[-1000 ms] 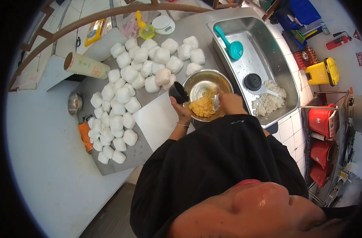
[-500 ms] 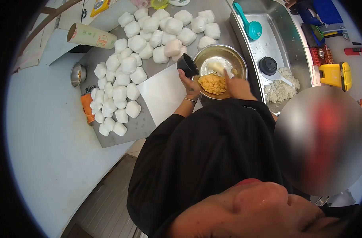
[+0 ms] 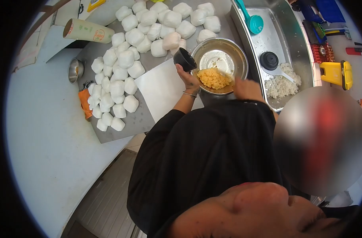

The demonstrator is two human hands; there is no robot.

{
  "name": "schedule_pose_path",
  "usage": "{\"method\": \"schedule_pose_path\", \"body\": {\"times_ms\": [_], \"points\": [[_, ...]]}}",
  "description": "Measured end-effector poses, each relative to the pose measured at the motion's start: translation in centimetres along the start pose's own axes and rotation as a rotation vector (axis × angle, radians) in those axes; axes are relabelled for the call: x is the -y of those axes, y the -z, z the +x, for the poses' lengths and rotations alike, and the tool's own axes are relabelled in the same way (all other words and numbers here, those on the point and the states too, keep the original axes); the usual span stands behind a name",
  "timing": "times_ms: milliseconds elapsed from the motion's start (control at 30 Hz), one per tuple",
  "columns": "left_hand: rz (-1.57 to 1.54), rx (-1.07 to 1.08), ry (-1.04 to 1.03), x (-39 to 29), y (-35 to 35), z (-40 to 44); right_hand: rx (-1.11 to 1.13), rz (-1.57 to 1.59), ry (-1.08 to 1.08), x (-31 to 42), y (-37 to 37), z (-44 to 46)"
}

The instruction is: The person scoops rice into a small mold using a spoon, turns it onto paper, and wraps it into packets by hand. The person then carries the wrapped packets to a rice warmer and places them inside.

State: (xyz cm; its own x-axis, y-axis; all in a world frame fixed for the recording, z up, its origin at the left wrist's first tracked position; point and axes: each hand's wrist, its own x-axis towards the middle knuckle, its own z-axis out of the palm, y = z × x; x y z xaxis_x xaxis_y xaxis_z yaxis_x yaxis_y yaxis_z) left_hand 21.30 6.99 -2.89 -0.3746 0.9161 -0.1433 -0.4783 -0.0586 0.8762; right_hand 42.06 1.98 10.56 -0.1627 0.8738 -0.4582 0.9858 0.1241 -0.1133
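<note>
My left hand [image 3: 188, 79] is wrapped round a small black bowl [image 3: 185, 59], held tilted beside the left rim of a steel mixing bowl [image 3: 241, 51]. Yellow-orange rice [image 3: 213, 78] is heaped at the near side of that mixing bowl, with a few scraps stuck to its shiny bottom. My right hand [image 3: 248, 90] is closed at the bowl's right near rim, gripping a pale spatula [image 3: 231, 77] whose blade is blurred and partly hidden by the rice. Left of the bowl lies a white sheet [image 3: 159, 85].
Many white wrapped bundles [image 3: 125, 58] cover the steel table on the left. A deep steel tray [image 3: 274, 35] on the right holds white rice [image 3: 282, 85], a teal scoop [image 3: 255, 23] and a white-handled ladle with a black cup [image 3: 269, 60]. Another person, blurred, is at the right.
My right hand has drawn back toward the near right rim, and the spatula has swept from the bowl's middle down to the rice. My left hand keeps holding the black bowl.
</note>
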Motion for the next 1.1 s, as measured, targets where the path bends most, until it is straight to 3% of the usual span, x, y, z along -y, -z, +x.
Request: {"method": "schedule_pose_path", "body": {"times_ms": [33,133,233,333,367,500,633,733,1100], "points": [[-0.019,0.002,0.005,0.4,0.2,0.1,0.051,0.021,-0.113,0.2,2.0,1.4],[0.122,-0.007,-0.065,1.5,0.9,0.2,-0.193,-0.054,0.033,-0.9,0.1,3.9],[0.078,0.032,-0.026,-1.9,-1.2,-0.6,0.034,-0.082,0.175,1.2,-1.4,1.8],[0.002,0.021,0.027,-1.7,-1.0,-0.6,0.045,-0.08,0.108,0.5,1.3,1.1],[-0.011,0.015,0.037,-1.6,-1.0,-0.5,0.005,-0.04,0.003,0.0,2.2,1.5],[-0.046,0.027,0.049,-1.6,-0.9,-0.4,-0.16,-0.019,-0.047,-2.0,1.4,3.1],[-0.064,0.034,0.067,-2.5,-0.8,-1.3,-0.301,-0.343,-0.079,0.1,2.7,5.4],[-0.205,0.012,0.14,-1.8,-0.1,-2.1,-0.285,-0.334,-0.018,-0.2,2.7,7.2],[-0.261,-0.086,0.097,-0.8,-1.0,-1.6,-0.536,-0.326,0.386,4.3,0.1,3.0]]}}
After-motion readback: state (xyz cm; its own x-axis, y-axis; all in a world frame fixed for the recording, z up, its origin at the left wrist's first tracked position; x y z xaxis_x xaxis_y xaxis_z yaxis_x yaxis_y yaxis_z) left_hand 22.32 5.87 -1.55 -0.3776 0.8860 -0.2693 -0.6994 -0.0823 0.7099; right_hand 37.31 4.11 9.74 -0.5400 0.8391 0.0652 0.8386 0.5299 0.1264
